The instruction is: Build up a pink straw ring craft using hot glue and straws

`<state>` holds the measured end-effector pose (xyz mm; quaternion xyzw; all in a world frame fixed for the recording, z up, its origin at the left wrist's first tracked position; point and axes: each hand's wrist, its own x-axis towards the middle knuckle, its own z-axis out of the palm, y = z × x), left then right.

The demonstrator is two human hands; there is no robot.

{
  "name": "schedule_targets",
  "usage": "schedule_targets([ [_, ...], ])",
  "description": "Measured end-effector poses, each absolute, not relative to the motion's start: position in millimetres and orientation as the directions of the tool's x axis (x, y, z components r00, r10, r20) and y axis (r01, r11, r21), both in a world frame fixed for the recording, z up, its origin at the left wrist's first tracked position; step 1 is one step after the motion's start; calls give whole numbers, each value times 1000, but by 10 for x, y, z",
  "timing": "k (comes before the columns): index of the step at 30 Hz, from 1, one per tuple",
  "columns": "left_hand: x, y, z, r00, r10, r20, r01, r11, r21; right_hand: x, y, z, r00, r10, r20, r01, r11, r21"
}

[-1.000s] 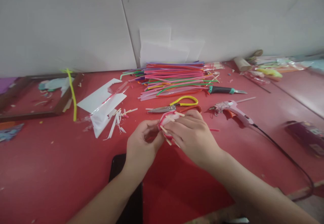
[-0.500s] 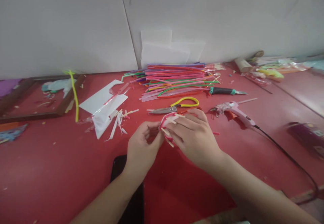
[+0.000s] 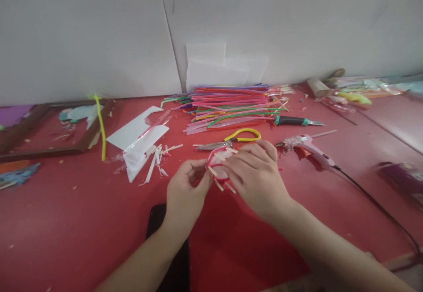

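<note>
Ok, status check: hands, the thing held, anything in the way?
Left hand pinching the pink-rimmed piece; right hand at its right side. Short sticks around its edge. Scissors lying just beyond, not between the hands.

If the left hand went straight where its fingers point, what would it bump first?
Probably the pink-rimmed craft piece that the left hand is pinching; the right hand looks next, though depth is unclear.

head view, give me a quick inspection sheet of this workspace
surface: red tabletop, small scraps scattered
work in hand: pink-edged white piece with pale sticks
clutter: coloured strands, scissors, black-handled tool, glue gun, white paper
hands: left hand pinches the piece's edge; right hand has fingers against it
cables: dark cord from glue gun toward table's near right
surroundings: pale wall behind, white sheets standing against it
</note>
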<state>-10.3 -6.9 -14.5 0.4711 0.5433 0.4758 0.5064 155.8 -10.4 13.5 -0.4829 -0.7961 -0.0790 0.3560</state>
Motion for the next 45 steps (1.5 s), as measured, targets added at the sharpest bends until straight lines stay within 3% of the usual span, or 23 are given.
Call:
schedule_targets([
  [5,-101,-78,-119,-48,997,-53,25,55,998,1529,-114,125,-154,694,703,856,450,-257],
  [15,-96,-148,-146,18,1000,12,61,-13,998,1542,-120,163,-54,765,642,851,371,-371],
  [23,-84,-136,-97,98,995,4,9,-5,1000,1537,-113,117,7,731,682,862,342,-375],
  [30,-74,-119,-85,146,989,-32,-25,36,999,1633,-60,144,-142,751,645,791,477,-382],
  [36,-85,-136,-88,181,983,-6,-56,17,998,1632,-60,154,-125,740,661,781,484,-395],
  [45,-81,-127,-60,145,985,-98,-62,108,992,1649,-56,177,-235,739,632,751,550,-365],
])
